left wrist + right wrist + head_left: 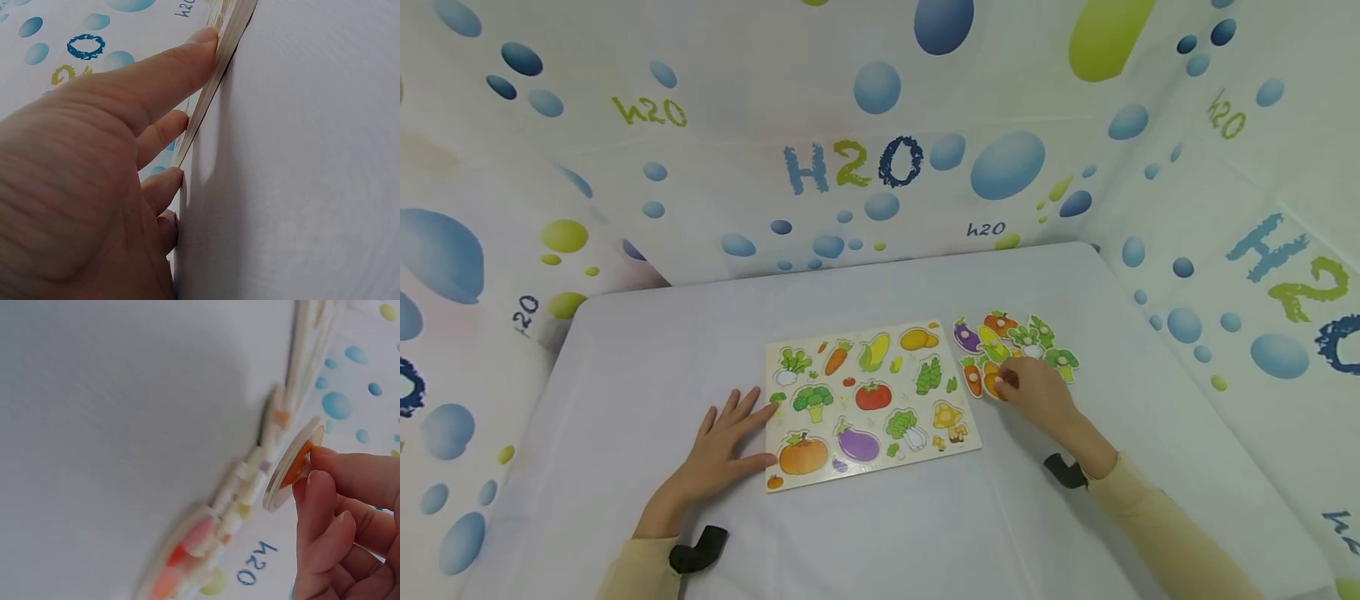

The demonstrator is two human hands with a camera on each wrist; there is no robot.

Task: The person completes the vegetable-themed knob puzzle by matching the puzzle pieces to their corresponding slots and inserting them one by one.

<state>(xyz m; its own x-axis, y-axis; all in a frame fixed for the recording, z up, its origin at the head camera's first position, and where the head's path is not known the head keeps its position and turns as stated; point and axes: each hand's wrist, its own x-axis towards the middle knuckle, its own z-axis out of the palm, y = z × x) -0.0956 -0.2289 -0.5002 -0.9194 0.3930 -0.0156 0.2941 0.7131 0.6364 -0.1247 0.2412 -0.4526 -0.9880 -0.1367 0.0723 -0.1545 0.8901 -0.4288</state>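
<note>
My right hand pinches a round-edged, orange-yellow knobbed puzzle piece by its knob. In the right wrist view, that piece is tilted and held off the surface. Beside and beyond the hand lies a pile of pieces, with an eggplant piece, a carrot piece, a corn piece, a pumpkin piece and a broccoli piece. A wooden vegetable puzzle board lies flat to the left of them. Fingers spread, my left hand touches the board's left edge; the left wrist view shows fingertips against its side.
A white cloth covers the table under everything. Behind and at the sides hang white curtains printed with bubbles and H2O lettering. A black strap hangs at the left wrist, another black strap at the right.
</note>
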